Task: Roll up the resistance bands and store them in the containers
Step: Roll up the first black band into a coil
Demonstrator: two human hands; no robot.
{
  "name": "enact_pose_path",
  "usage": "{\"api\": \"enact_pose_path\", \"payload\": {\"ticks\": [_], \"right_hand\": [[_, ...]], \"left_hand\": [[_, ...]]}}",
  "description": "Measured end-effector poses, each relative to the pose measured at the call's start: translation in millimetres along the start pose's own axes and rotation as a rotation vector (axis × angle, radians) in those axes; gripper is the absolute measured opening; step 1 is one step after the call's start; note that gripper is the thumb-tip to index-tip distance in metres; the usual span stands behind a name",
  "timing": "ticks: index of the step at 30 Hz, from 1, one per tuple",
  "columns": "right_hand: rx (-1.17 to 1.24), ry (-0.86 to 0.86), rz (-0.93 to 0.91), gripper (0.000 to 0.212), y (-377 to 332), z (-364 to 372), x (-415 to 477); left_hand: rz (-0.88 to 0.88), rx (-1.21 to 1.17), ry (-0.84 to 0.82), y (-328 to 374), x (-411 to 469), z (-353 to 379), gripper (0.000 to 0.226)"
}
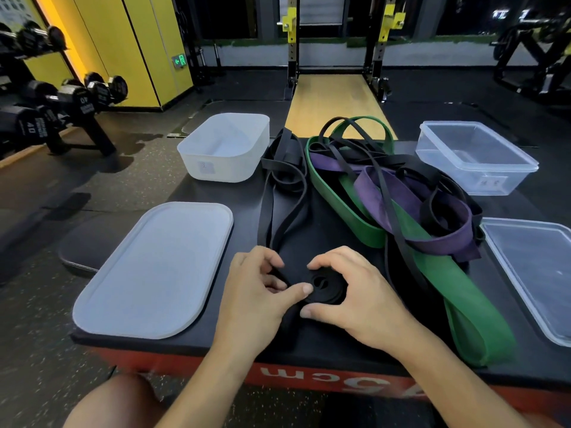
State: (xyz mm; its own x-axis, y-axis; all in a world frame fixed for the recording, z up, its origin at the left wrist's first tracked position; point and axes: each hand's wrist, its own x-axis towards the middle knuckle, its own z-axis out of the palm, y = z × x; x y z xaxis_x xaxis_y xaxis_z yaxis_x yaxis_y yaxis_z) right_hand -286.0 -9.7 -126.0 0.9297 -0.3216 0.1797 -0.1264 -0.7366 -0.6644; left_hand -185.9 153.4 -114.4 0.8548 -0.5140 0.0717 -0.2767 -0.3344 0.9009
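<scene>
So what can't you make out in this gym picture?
All in the head view:
- The inner end of the rolled black band is covered by fingers of the left hand and right hand.
- The number of thin black bands is lost in the tangle with the green band and purple band.
- The label on the clear container is too small to read.
- The clear lid is cut off by the right edge.

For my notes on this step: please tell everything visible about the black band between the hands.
The black band is a flat, rubber-like strip. Its near end is wound into a flat coil lying on the black padded top; the unrolled rest runs away from the person. The left hand and right hand grip the coil from both sides.
</scene>
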Motion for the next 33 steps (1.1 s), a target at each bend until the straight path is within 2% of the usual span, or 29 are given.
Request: {"api": "enact_pose_path", "payload": {"ticks": [4, 10, 18, 21, 24, 26, 28, 33], "right_hand": [[0.045, 0.009, 0.0, 0.059, 3, -2, -2], [0.093, -0.064, -0.004, 0.066, 1, -5, -6], [0.113, -0.122, -0.03, 0.076, -4, -6, -8], [0.069, -0.063, -0.001, 0.082, -7, -2, -9], [-0.165, 0.12, 0.034, 0.089, -8, 5, -7], [-0.23, 0.177, 0.025, 0.08, -6, 10, -6], [-0.167, 0.183, 0.01, 0.07, -2, 11, -5], [-0.041, 0.123, -0.011, 0.064, 2, 6, -7]], "left_hand": [[-0.03, 0.007, 0.034, -5, 3, -2, 0.031], [-0.006, 0.007, 0.032, -2, 0, 2, 0.021], [-0.038, 0.021, -0.073, -1, 5, -1, 0.024], [-0.081, 0.021, -0.116, -1, 14, -5, 0.025], [-0.101, 0.024, -0.139, 0, 18, -7, 0.027], [-0.105, 0.028, -0.131, -1, 16, -6, 0.027], [-0.099, 0.024, -0.109, -3, 15, -5, 0.027], [-0.088, -0.027, -0.081, -3, 11, -2, 0.025]]}}
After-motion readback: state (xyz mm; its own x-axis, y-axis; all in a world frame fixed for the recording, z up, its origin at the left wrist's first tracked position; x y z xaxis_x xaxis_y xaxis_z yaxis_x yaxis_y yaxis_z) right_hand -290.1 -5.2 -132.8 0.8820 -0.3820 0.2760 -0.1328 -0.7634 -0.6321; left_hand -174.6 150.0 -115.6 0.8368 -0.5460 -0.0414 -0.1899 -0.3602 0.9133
